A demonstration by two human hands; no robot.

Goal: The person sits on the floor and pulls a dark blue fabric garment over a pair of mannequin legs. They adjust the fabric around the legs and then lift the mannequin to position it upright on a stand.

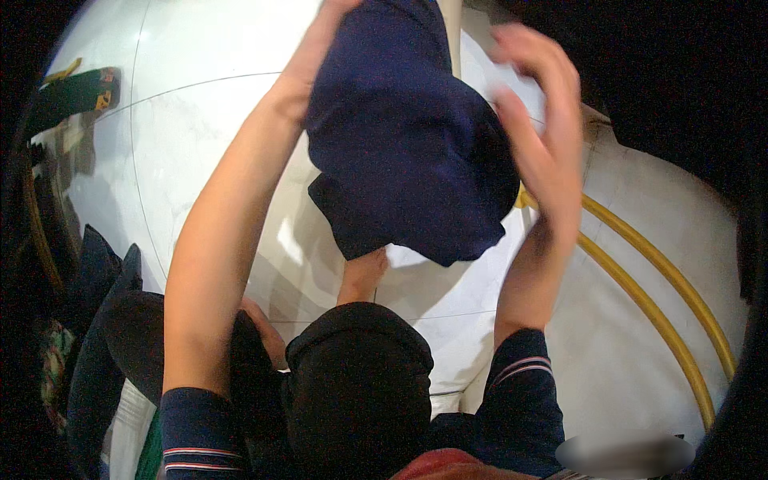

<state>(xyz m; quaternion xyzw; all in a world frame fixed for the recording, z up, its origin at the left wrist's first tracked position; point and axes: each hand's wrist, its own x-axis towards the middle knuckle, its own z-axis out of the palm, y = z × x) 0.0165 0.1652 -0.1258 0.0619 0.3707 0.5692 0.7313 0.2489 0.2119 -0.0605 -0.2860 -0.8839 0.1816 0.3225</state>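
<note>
A dark navy cloth, perhaps a garment (408,138), hangs in loose folds before me. My left hand (321,39) reaches up along its left edge. The fingers are cut off by the top of the picture or hidden by the cloth, so their grip does not show. My right hand (549,126) is raised at the right side of the cloth, blurred by motion. Its thumb and fingers are spread with nothing between them; the thumb is close to the cloth's edge, and contact is unclear. A pale upright post (452,39) shows behind the cloth.
Below is a pale tiled floor (198,132) with my bare foot (363,276) on it. Two yellow curved tubes or hoses (654,270) run along the right. A green and dark object (81,96) lies far left. Dark fabric (105,336) sits beside my left leg.
</note>
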